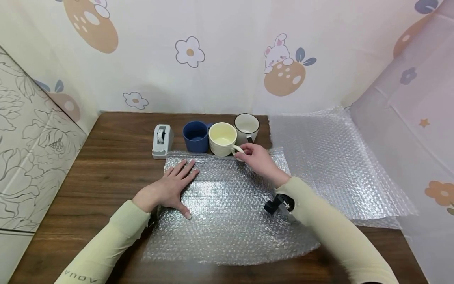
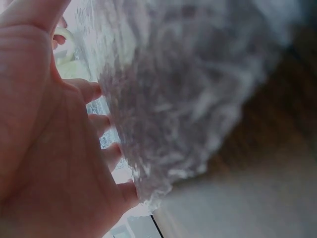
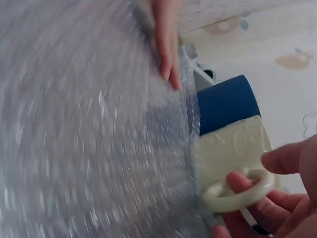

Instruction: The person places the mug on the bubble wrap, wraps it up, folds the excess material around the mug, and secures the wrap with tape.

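Observation:
My left hand [image 1: 172,189] rests with spread fingers on the left part of a bubble wrap sheet [image 1: 220,221] laid over the table. In the left wrist view, its fingertips [image 2: 113,151] touch the sheet. At the far edge of the wrap stands a pale yellow mug [image 1: 222,138], upright. My right hand [image 1: 260,159] grips its handle [image 3: 242,196]; one finger passes through the loop in the right wrist view. A dark blue mug [image 1: 196,138] is on the yellow mug's left, and a white mug with a black rim [image 1: 246,125] sits behind its right side.
A white tape dispenser [image 1: 162,142] stands left of the blue mug. More bubble wrap [image 1: 330,165] covers the right side of the brown wooden table [image 1: 95,169]. Behind the table hangs a patterned curtain [image 1: 227,71].

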Available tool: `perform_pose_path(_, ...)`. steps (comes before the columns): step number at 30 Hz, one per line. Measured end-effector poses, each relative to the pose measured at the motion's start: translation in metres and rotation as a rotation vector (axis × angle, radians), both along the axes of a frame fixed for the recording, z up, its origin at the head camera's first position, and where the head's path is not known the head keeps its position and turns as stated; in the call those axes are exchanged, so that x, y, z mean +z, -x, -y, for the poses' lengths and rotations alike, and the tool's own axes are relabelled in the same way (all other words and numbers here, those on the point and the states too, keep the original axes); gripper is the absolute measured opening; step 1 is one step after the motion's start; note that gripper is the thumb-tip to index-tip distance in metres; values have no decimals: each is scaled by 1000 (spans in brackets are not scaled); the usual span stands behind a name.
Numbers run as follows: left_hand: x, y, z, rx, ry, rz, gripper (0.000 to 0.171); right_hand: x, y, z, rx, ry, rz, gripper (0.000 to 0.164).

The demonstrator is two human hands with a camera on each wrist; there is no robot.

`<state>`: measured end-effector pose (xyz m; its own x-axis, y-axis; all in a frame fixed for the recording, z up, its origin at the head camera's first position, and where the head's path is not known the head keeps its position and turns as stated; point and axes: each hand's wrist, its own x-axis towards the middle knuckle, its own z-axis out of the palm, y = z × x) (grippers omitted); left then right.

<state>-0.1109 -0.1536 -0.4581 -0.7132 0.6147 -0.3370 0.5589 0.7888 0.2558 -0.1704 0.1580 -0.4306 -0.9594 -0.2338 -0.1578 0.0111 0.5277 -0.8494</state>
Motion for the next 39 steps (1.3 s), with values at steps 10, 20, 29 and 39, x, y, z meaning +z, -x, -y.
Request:
perform_pose_path(10,4,0,-2,4,6,13,141,-6,1,14,-144,203,167,19)
perform_pose_path(20,6,6,-4,-5,-1,34,141,-15,0,22,-190,-90,-94,26)
perform_pose_path(29,9,6,-4,9,40,38,144,-4,-2,18,-204,-37,-217,36)
perform_pose_path(39,10,5,-7,5,61,41,144,18,-28,2,-129,159,-132,26)
